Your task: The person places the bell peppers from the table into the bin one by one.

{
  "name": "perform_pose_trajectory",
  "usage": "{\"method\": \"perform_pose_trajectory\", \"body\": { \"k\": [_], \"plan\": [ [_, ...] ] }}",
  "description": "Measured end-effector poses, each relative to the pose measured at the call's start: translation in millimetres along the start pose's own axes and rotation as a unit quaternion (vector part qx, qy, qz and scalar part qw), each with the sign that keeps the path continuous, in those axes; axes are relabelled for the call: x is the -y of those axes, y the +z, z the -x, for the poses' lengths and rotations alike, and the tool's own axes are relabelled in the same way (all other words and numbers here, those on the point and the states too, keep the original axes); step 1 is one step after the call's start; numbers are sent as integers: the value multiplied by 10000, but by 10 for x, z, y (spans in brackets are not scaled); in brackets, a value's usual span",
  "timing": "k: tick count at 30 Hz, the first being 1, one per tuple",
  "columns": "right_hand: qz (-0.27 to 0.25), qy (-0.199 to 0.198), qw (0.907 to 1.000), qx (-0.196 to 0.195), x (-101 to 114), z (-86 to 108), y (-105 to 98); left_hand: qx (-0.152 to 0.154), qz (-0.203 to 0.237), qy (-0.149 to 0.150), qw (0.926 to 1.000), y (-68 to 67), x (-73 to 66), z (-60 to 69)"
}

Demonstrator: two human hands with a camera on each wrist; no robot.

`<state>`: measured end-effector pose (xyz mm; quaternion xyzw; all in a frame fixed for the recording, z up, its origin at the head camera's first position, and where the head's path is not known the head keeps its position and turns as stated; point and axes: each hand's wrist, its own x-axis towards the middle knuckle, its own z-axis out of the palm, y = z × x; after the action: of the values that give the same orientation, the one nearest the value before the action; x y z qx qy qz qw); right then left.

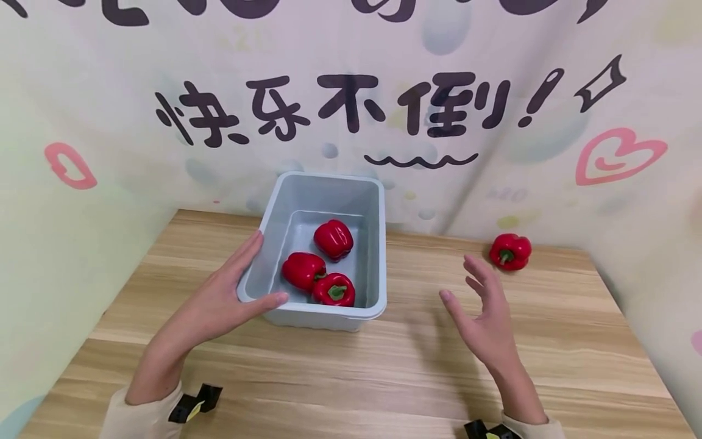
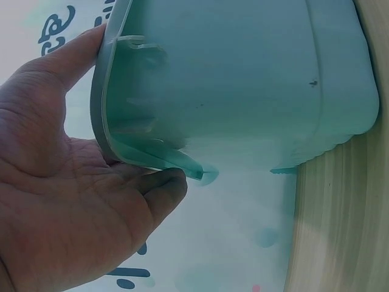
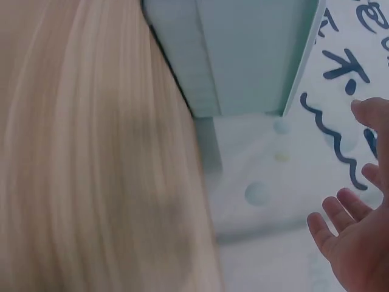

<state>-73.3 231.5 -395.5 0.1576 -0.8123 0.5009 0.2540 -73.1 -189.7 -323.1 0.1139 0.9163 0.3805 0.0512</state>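
Note:
A light blue-grey plastic bin (image 1: pixel 329 312) stands on the table with three red bell peppers inside: one farther back (image 1: pixel 333 239), one at the left (image 1: pixel 303 271), one near the front wall with its green stem up (image 1: pixel 326 291). My left hand (image 1: pixel 211 308) grips the bin's near left corner, thumb over the front rim and fingers along the left side. To the right of the bin, my right hand (image 1: pixel 485 323) hovers above the table, fingers spread and holding nothing. Just beyond its fingertips, a fourth red bell pepper (image 1: pixel 511 244) lies on the table.
The wood-grain table (image 1: pixel 384 378) ends at a pale printed backdrop (image 1: pixel 329 146) with dark lettering, close behind the bin and the lone pepper. Pale cloth also hangs at both sides. A black strap device (image 1: pixel 192 405) sits at my left wrist.

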Motion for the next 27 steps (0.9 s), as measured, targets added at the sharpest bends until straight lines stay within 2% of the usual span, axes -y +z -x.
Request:
{"method": "perform_pose_trajectory", "body": {
  "k": [5,8,15,21,27],
  "plan": [
    [76,287,9995,-119,-92,70,-104,1,15,19,10000,-7,0,-8],
    [137,604,9979,-185,-173,111,-161,-3,2,4,10000,-10,2,-6],
    [497,1513,9859,-512,-377,223,-368,3,20,35,10000,2,9,-9],
    [545,1870,9788,-636,-461,261,-504,-7,-26,14,10000,1,15,-13],
    [621,2191,9722,-550,-552,278,-599,-21,-54,-1,10000,8,21,-10]
  ]
}}
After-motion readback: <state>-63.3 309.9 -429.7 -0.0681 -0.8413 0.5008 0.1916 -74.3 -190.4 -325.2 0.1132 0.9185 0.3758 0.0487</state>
